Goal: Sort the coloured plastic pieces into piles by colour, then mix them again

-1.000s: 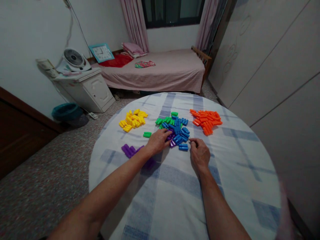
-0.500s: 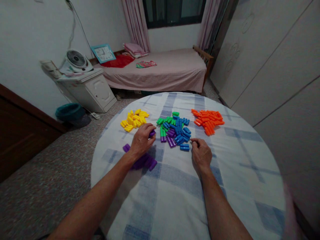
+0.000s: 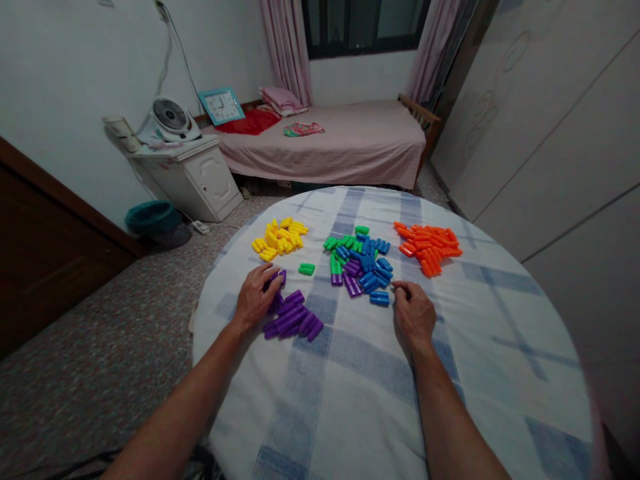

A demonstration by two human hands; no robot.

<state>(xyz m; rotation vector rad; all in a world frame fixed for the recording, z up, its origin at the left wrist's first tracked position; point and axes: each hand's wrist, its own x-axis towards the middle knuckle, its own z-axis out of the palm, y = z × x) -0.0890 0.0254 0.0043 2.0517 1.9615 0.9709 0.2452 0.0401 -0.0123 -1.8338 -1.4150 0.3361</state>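
Note:
Small plastic pegs lie sorted by colour on a round table with a checked cloth [image 3: 380, 387]. My left hand [image 3: 256, 298] rests at the far edge of the purple pile [image 3: 294, 321], its fingers curled over a purple peg [image 3: 281, 276]. My right hand [image 3: 415, 315] lies on the cloth just right of a blue peg [image 3: 379, 298], fingers curled in a loose fist with nothing visible in them. A mixed heap of blue, green and purple pegs [image 3: 359, 261] sits between and beyond my hands. A single green peg [image 3: 307, 269] lies apart.
A yellow pile [image 3: 279, 239] lies at the far left of the table, an orange pile [image 3: 430, 245] at the far right. Beyond the table stand a bed [image 3: 340, 143], a white cabinet [image 3: 193, 177] with a fan [image 3: 170, 117], and a teal basin [image 3: 151, 217].
My left hand took a purple peg from the mixed heap and carried it left and toward me to the purple pile. The right hand stayed put. The view shifted slightly.

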